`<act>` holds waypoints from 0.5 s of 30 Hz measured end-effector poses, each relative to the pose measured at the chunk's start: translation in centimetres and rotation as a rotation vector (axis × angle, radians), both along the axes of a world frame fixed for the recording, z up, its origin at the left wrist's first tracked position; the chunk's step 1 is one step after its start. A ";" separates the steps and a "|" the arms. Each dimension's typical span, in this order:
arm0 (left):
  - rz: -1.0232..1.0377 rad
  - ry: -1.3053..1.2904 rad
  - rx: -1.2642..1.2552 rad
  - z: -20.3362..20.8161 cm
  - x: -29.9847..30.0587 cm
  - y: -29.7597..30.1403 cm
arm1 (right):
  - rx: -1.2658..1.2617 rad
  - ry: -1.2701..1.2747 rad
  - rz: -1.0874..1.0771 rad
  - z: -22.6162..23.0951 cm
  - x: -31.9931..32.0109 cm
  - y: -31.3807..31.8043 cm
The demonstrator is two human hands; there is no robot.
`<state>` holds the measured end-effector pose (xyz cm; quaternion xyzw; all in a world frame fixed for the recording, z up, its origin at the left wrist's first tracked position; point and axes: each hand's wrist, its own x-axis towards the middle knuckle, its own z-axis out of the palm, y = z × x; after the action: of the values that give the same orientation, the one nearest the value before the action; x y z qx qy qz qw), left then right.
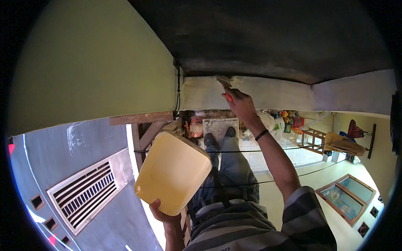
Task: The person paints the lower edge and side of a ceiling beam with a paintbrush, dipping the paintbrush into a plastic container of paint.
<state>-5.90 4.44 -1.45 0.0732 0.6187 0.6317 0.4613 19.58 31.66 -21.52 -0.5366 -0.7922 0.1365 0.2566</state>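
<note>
My left hand (164,214) grips the lower rim of a yellow plastic tub (173,167), thumb over the edge. Pale paint seems to coat the tub's inside, though its depth is hard to judge. Stretched forward, my right hand (240,102) is closed around a paintbrush (224,81) with an orange-red handle. The bristles meet the pale wall band (268,93) near its upper edge, just under the dark ceiling (268,37). A dark band circles my right wrist.
My feet stand on a pale, stained platform (222,123). Two dark cables (268,150) cross near my legs. Left are a wooden beam (140,118) and a white louvred vent (90,190). Right lie a wooden stool (313,140), bags and a framed window (346,198).
</note>
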 end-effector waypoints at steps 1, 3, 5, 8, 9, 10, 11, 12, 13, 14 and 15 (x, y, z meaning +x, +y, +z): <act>-0.004 0.001 0.000 -0.1 0.0 -0.2 | 0.000 0.001 -0.004 0.2 0.1 -0.1; 0.017 0.040 0.002 -0.4 -0.1 -0.6 | -0.034 0.136 -0.005 0.6 0.4 -0.3; 0.019 0.015 -0.006 0.0 -0.1 -0.5 | -0.047 0.123 -0.011 0.9 1.2 -0.2; 0.013 -0.005 -0.007 0.3 0.0 -0.6 | -0.055 0.106 -0.072 1.4 2.7 0.2; 0.003 0.001 0.001 0.3 0.1 -0.7 | -0.051 0.105 -0.129 1.5 3.0 0.3; 0.006 0.003 0.001 0.5 0.1 -0.6 | -0.089 0.094 -0.120 1.7 3.1 0.3; -0.011 -0.013 0.016 0.7 0.2 -0.4 | -0.089 0.093 -0.121 1.4 3.3 0.3; -0.029 -0.030 0.031 0.9 0.3 -0.3 | -0.082 0.099 -0.051 1.1 3.4 0.3; -0.030 -0.031 0.030 0.8 0.3 -0.4 | -0.075 0.104 0.018 0.8 3.7 0.4; -0.020 -0.011 0.004 0.8 0.3 -0.6 | -0.076 0.106 0.024 1.2 3.8 0.4; -0.010 0.008 -0.022 0.7 0.2 -0.8 | -0.056 0.069 0.030 1.8 4.1 0.4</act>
<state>-5.71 3.68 -0.72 0.0738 0.6271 0.6222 0.4628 23.72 32.03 -19.75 -0.5266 -0.7868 0.1808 0.2665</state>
